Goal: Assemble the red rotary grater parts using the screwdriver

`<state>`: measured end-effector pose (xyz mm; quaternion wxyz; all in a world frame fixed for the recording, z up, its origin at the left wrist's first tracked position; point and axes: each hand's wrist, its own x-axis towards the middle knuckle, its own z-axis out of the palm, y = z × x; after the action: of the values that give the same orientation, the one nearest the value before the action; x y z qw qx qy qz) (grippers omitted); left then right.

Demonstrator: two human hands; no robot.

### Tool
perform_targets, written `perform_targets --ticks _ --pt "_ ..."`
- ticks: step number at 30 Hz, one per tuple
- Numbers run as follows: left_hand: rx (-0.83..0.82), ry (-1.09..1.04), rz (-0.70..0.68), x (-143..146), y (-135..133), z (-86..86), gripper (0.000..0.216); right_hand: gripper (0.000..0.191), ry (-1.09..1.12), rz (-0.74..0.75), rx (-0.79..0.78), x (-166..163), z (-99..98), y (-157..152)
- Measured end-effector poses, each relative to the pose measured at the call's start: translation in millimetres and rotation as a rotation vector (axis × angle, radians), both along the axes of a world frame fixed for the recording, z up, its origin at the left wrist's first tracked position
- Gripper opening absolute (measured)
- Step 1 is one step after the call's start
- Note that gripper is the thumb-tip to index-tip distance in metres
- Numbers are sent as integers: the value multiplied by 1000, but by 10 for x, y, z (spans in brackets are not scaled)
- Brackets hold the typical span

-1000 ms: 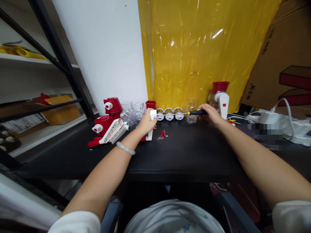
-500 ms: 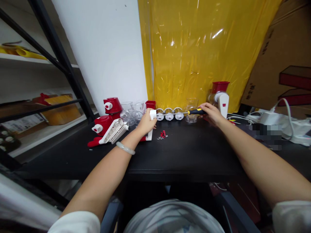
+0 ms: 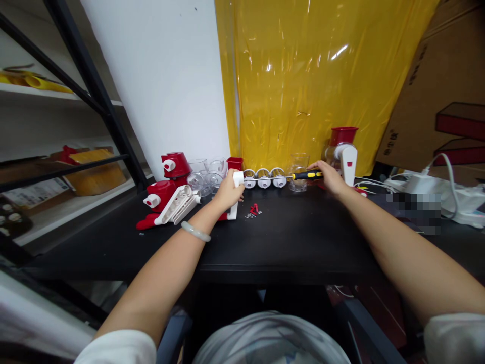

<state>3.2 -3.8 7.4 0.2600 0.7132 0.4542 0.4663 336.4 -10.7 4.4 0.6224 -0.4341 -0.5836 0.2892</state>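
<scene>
My left hand [image 3: 227, 192] is closed around a white plastic part [image 3: 238, 178] with a red piece at its lower end, held upright just above the black table. My right hand [image 3: 329, 177] is at the back end of a screwdriver [image 3: 307, 175] with a yellow and black handle, its fingers stretched along the handle top. The long shaft lies level, pointing left, and its tip meets the white part; the exact contact is too small to see. Below the shaft, small red pieces [image 3: 255, 208] and several screws [image 3: 250, 216] lie on the table.
Behind the shaft stand three metal grater drums [image 3: 263, 178]. Red and white grinder parts [image 3: 161, 194] and clear plastic pieces [image 3: 204, 182] sit left. A clear container [image 3: 299, 172] and an assembled grater [image 3: 347, 156] stand right, near white cables and a power strip [image 3: 468, 202].
My right hand's fingers have loosened and shifted on the screwdriver handle, showing more of its yellow. The handle looks turned. My left hand and the white part have stayed in place.
</scene>
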Motion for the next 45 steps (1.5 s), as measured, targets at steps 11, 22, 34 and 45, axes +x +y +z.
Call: perform_targets --ticks 11,22,34,45 --pt "-15 3 16 14 -38 23 48 19 -61 -43 -33 -21 62 -60" --pt "4 27 -9 15 -31 7 46 15 170 55 1 -63 70 -76" --pt "-26 41 -24 8 -21 -11 49 29 -113 -134 86 32 28 -25" --pt "1 36 -11 8 -26 5 47 20 76 -59 38 -39 61 -34"
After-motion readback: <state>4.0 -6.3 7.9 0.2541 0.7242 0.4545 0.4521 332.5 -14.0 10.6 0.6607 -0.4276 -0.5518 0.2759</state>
